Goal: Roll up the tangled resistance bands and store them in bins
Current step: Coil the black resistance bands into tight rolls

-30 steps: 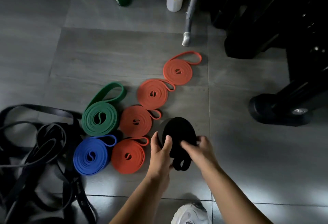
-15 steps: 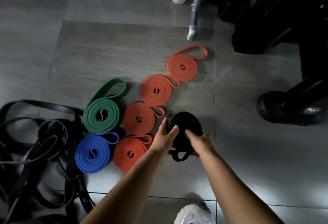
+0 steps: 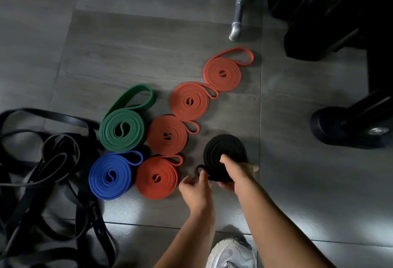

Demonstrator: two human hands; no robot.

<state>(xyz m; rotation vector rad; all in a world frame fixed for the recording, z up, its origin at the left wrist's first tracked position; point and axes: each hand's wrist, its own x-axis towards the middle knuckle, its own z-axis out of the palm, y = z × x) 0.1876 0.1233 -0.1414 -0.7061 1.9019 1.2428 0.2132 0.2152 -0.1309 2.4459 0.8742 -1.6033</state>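
Right hand (image 3: 236, 174) is clamped on the flat black rubber coil (image 3: 225, 148), thumb on top near the centre, fingers curled under its near rim. The coil sits low over the grey tiled floor (image 3: 148, 55), toward the floor's near edge and just right of the nearest flat orange rubber coil (image 3: 157, 179); whether it rests on the tile, I can't tell. Left hand (image 3: 196, 187) is at the small black tail loop (image 3: 200, 168) sticking out on the coil's left, fingers loosely bent. Pinching it or only brushing it? Can't tell.

Here's the danger, as I judge it: that tail. Rubber wound this tight wants to spring, so if the right hand slackens with the loop untucked, the outer turns may open up. Lift it by one rim and the middle could telescope out. No bin in view either, so a carry lies ahead. And the heap of tangled black rubber bands (image 3: 53, 161) at the floor's left edge is not yet rolled.
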